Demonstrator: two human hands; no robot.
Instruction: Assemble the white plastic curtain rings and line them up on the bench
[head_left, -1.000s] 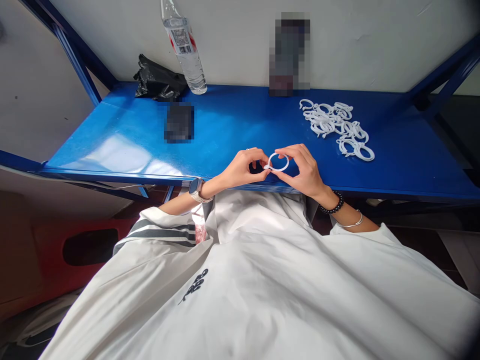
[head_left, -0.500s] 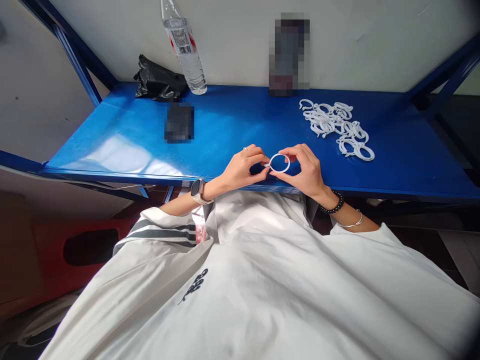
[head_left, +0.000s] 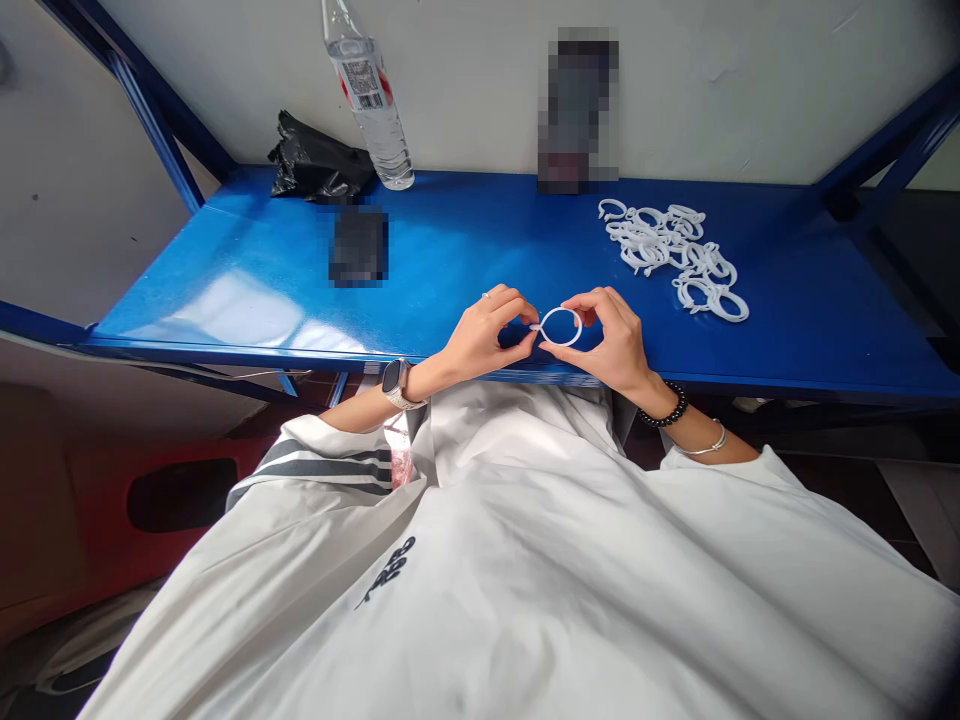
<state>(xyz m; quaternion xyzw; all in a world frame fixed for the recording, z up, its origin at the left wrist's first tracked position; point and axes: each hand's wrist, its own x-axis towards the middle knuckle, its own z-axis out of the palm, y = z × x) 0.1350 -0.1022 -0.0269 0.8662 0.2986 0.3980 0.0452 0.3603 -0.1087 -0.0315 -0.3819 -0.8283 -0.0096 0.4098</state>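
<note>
Over the front edge of the blue table, a white plastic curtain ring (head_left: 550, 312) is held up between my two hands. My left hand (head_left: 484, 336) pinches the small tab on the ring's left side between thumb and fingertips. On the other side, my right hand (head_left: 619, 340) is closed on the hoop, its fingers at the upper right and its thumb along the bottom. The fingertips partly hide the tab. A loose pile of similar white rings (head_left: 651, 245) lies on the table beyond my right hand.
The blue table (head_left: 465, 230) meets a pale wall behind. Toward the back left stand a water bottle (head_left: 382, 140) and a crumpled black plastic bag (head_left: 319, 165). A blurred dark object (head_left: 358, 245) lies before them; another blurred object (head_left: 577, 115) is against the wall.
The ring has shifted very slightly to the right, with both hands still holding it. Everything else looks the same.
</note>
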